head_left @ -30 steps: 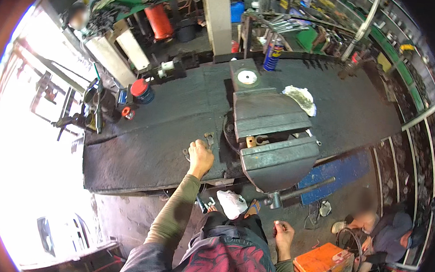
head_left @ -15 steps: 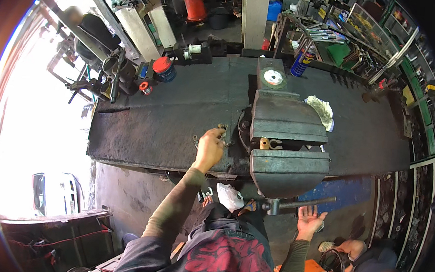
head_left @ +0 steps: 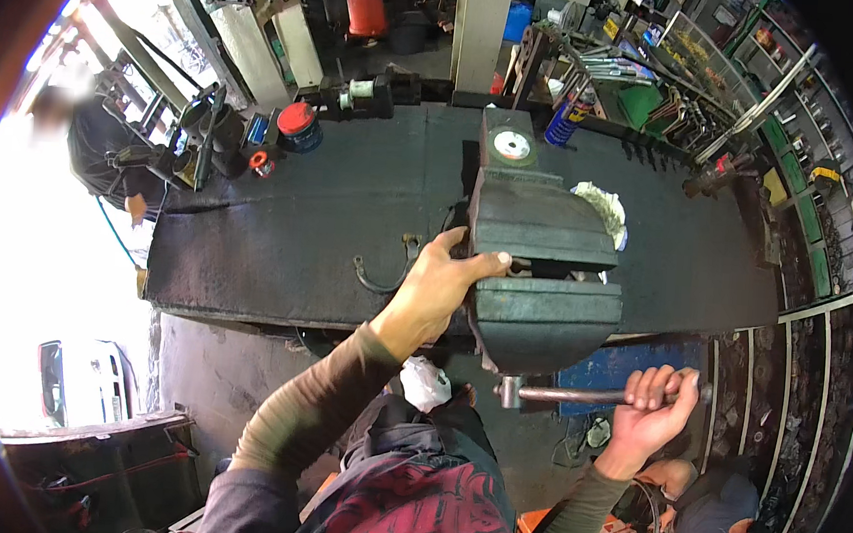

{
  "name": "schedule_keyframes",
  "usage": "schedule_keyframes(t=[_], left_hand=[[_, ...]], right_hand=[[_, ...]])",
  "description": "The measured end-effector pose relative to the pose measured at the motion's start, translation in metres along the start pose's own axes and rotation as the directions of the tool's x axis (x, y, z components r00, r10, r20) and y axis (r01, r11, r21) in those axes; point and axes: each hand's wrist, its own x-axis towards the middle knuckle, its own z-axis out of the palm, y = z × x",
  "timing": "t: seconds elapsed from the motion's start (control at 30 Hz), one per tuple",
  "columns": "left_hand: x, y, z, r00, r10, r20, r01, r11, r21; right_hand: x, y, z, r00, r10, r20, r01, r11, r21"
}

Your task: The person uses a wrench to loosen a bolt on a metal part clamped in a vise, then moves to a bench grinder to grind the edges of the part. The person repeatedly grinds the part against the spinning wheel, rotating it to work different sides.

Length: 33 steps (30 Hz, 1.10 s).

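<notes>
A large grey-green bench vise [head_left: 541, 274] is bolted to the front edge of a dark workbench [head_left: 282, 228]. My left hand [head_left: 440, 282] reaches into the gap between the vise jaws from the left, fingers pinching a small part that is mostly hidden. My right hand [head_left: 654, 407] is closed around the steel vise handle bar [head_left: 575, 395] below the front jaw. A curved metal hook piece [head_left: 382, 272] lies on the bench just left of my left hand.
A white rag [head_left: 601, 207] lies right of the vise. A red-lidded can [head_left: 298, 127], a blue spray can [head_left: 562, 119] and tools sit along the bench's far edge. One person stands at far left [head_left: 102, 149]; another crouches at lower right [head_left: 714, 509].
My left hand moved from the hook piece on the bench to the vise jaws. My right hand rose from beside my leg and gripped the vise handle bar.
</notes>
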Motion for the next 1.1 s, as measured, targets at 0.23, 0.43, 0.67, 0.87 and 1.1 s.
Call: schedule_keyframes(t=[0.23, 0.43, 0.67, 0.87, 1.1], left_hand=[[0.004, 0.027, 0.004, 0.997, -0.059, -0.051, 0.067, 0.981, 0.183], [0.014, 0.003, 0.008, 0.981, 0.174, -0.090, -0.139, 0.941, 0.308], [-0.031, 0.042, -0.043, 0.937, 0.300, -0.179, -0.194, 0.873, 0.447], [-0.143, 0.060, -0.215, 0.929, 0.219, -0.297, -0.175, 0.970, 0.167], [-0.313, 0.009, -0.325, 0.723, 0.179, -0.667, -0.283, 0.958, -0.050]], right_hand=[[-0.162, 0.136, 0.105, 0.223, 0.491, 0.842, 0.608, 0.605, -0.514], [-0.139, 0.285, -0.168, 0.514, 0.857, -0.013, -0.334, 0.186, -0.924], [0.003, 0.095, -0.138, 0.710, 0.387, -0.589, -0.316, 0.922, 0.224], [0.016, 0.159, -0.263, 0.785, 0.489, -0.380, -0.536, 0.844, -0.021], [-0.153, 0.266, -0.265, 0.522, 0.807, -0.277, -0.801, 0.351, -0.485]])
